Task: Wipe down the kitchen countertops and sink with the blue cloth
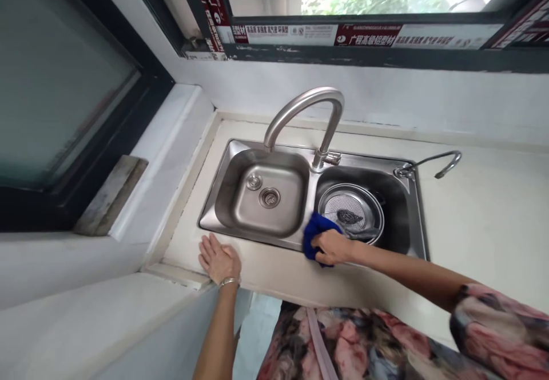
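My right hand (333, 247) grips a bunched blue cloth (316, 231), pressed on the front rim of the double sink (257, 237) where the divider meets it. My left hand (219, 259) lies flat on the pale countertop (274, 266), just in front of the sink's left corner, fingers stretched out. In the right basin sits a round metal strainer (373, 208) with a dark scrubber-like piece (348, 218) and greyish plastic-looking material in it. The left basin (253, 214) shows a drain (269, 198) and a small round metal stopper (254, 182). My right forearm hides part of the right basin's front.
A tall curved faucet (306, 100) rises behind the divider and arches over the left basin. At the sink's back right corner stands a thin bent spout (448, 160). Behind the counter is a window frame (364, 54); a wooden block (111, 197) rests at the left.
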`<act>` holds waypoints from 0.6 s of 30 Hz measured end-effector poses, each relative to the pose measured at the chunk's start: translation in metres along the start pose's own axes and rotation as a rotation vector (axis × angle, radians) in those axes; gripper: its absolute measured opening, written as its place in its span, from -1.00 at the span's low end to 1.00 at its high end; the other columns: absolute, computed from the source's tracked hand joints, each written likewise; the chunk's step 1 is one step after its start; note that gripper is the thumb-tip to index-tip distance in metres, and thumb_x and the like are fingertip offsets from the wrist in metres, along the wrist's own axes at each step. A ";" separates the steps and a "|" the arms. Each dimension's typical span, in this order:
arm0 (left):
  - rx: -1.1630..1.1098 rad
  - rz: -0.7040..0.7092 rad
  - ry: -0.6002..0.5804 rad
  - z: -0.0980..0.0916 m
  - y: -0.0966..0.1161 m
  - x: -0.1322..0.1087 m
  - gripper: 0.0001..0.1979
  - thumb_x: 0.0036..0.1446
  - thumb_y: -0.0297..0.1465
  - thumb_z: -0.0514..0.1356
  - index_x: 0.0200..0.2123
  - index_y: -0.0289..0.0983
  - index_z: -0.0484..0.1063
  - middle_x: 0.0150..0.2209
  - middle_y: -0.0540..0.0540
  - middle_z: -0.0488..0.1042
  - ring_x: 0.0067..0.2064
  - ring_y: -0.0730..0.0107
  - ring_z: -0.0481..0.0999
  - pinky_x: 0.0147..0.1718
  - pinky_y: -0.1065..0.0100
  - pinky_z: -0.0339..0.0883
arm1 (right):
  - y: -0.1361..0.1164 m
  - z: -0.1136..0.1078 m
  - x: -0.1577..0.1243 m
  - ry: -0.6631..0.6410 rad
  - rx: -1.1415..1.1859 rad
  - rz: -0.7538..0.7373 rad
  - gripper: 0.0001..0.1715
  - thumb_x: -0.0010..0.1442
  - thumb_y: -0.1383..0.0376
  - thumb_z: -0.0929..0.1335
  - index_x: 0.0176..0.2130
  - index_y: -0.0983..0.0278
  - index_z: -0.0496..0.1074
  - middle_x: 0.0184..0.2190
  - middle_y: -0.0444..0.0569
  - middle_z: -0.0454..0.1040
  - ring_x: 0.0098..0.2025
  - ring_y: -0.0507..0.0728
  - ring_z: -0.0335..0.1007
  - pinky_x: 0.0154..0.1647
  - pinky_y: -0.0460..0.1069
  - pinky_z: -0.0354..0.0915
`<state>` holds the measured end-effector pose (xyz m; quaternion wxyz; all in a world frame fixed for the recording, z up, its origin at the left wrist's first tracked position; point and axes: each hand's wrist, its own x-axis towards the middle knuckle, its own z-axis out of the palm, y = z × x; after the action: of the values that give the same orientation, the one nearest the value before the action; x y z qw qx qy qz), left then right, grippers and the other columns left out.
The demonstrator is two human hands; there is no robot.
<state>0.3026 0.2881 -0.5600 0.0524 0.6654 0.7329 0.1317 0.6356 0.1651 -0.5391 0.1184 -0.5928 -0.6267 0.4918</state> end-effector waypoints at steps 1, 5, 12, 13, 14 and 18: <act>-0.001 0.004 -0.001 0.000 0.001 0.000 -0.38 0.39 -0.34 -0.17 0.43 -0.41 0.10 0.49 -0.36 0.08 0.52 -0.07 0.02 0.46 -0.17 -0.08 | 0.006 -0.012 -0.009 0.012 0.079 0.081 -0.85 0.02 0.24 0.37 -0.51 0.26 0.41 -0.50 -0.04 0.46 -0.40 0.14 0.36 -0.30 0.00 0.26; -0.002 0.004 0.007 -0.002 0.005 0.000 -0.38 0.37 -0.35 -0.16 0.43 -0.42 0.11 0.49 -0.37 0.08 0.52 -0.08 0.02 0.46 -0.19 -0.08 | 0.003 -0.055 -0.012 0.251 0.194 0.173 -0.63 0.27 0.20 0.18 -0.31 0.27 0.49 -0.42 -0.04 0.50 -0.33 0.13 0.43 -0.30 -0.02 0.32; -0.037 0.030 0.028 -0.001 0.004 0.002 -0.36 0.36 -0.30 -0.19 0.41 -0.46 0.13 0.47 -0.43 0.11 0.50 -0.15 0.05 0.44 -0.24 -0.04 | -0.084 0.017 0.067 0.417 0.006 -0.096 -0.64 0.39 0.22 0.28 0.10 0.21 0.48 0.05 0.00 0.54 0.04 0.15 0.48 0.08 0.02 0.38; -0.041 0.039 0.027 -0.002 0.004 0.003 -0.35 0.35 -0.28 -0.19 0.41 -0.47 0.13 0.47 -0.44 0.11 0.50 -0.17 0.05 0.43 -0.26 -0.04 | -0.092 0.035 0.075 0.389 -0.173 -0.049 -0.64 0.41 0.19 0.28 0.12 0.20 0.46 0.07 0.02 0.53 0.03 0.18 0.49 0.04 0.04 0.40; -0.042 0.045 0.025 -0.002 0.004 0.004 -0.33 0.35 -0.27 -0.19 0.41 -0.47 0.13 0.47 -0.45 0.10 0.50 -0.19 0.05 0.42 -0.28 -0.04 | -0.096 0.048 0.081 0.375 -0.229 -0.017 -0.65 0.40 0.15 0.30 0.08 0.22 0.49 0.02 0.06 0.54 -0.02 0.22 0.51 -0.01 0.08 0.43; -0.027 0.061 0.017 -0.006 0.009 0.010 -0.31 0.31 -0.24 -0.20 0.41 -0.43 0.11 0.46 -0.48 0.11 0.49 -0.20 0.05 0.39 -0.31 0.02 | -0.087 0.066 0.071 0.418 -0.344 0.120 -0.61 0.43 0.07 0.25 0.02 0.22 0.50 0.00 0.07 0.52 -0.10 0.24 0.52 -0.15 0.09 0.45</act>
<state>0.3088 0.2978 -0.5512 0.0510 0.6855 0.7109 0.1489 0.5139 0.2108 -0.5361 0.1133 -0.7290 -0.6266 0.2512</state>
